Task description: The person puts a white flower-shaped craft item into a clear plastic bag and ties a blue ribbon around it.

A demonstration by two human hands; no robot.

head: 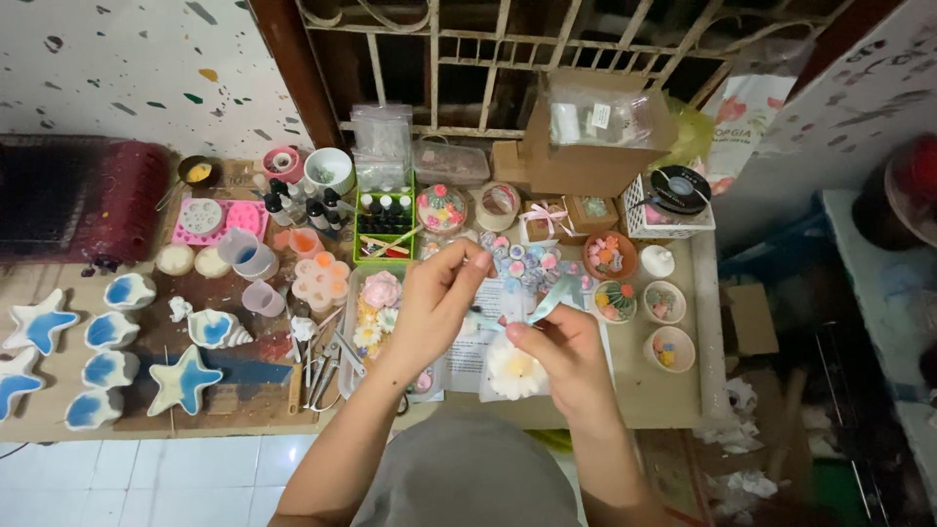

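We are looking down at a low wooden craft table (673, 400) set against a terrazzo wall and a barred window, with white floor tiles showing at the near edge. From the head camera, we are seeing both hands meeting over the middle of the table. The left hand (436, 298) is pinching its thumb and forefinger narrowly together around the upper end of a pale blue ribbon (543, 303); the right hand (566, 351) is curling its fingers closed around the lower end. The ribbon is running slantwise between them, its long axis going from upper left down to the right, so each hand is sitting at one end and neither is clearly nearer. Just below the right hand, a white daisy-shaped piece (514, 374) is lying in a clear wrapper. Beside the left forearm a clear tray of flower pieces (379, 304) is resting, with scissors (332, 366) near it. Farther left, blue-and-white starfish (182, 381) and shell casts (109, 330) are spreading across the table. Small bowls of beads (666, 303) are standing to the right.
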